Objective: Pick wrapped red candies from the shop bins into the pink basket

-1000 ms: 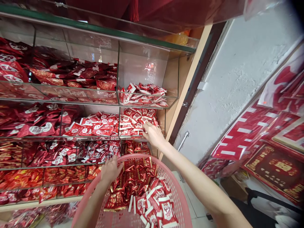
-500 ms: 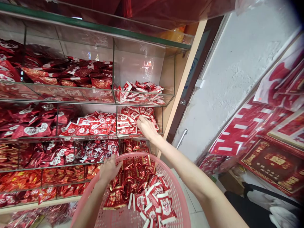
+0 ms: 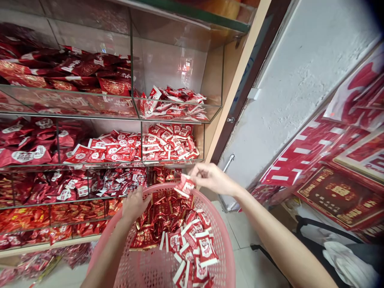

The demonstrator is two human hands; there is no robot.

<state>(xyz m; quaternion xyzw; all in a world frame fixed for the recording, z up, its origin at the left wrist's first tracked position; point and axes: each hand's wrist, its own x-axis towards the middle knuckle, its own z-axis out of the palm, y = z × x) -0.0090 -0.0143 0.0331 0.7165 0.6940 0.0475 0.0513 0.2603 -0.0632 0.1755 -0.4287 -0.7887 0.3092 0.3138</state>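
Pinched between the fingers of my right hand (image 3: 209, 178) is a small red and white packet (image 3: 184, 186), above the far rim of a pink perforated basket (image 3: 223, 224). My left hand (image 3: 134, 206) rests at the basket's upper left rim, its fingers curved over the edge and partly hidden. Dark red and gold packets (image 3: 163, 214) lie inside at the back. More red and white packets (image 3: 205, 248) lie toward the right and front of the basket. Beyond my right hand, a glass shelf compartment holds similar red and white packets (image 3: 171, 140).
Glass-divided shelves (image 3: 72, 164) with many red packets fill the left and centre. A wooden side panel (image 3: 223, 132) and a pale wall (image 3: 294, 92) stand to the right. Red packaged goods (image 3: 339, 192) hang at the far right, above a black chair or bag with white cloth (image 3: 348, 264).
My right hand has come away from the shelf compartment, down and toward the basket, with one packet now visible in its fingers. My left hand stays at the rim. The view has shifted slightly.
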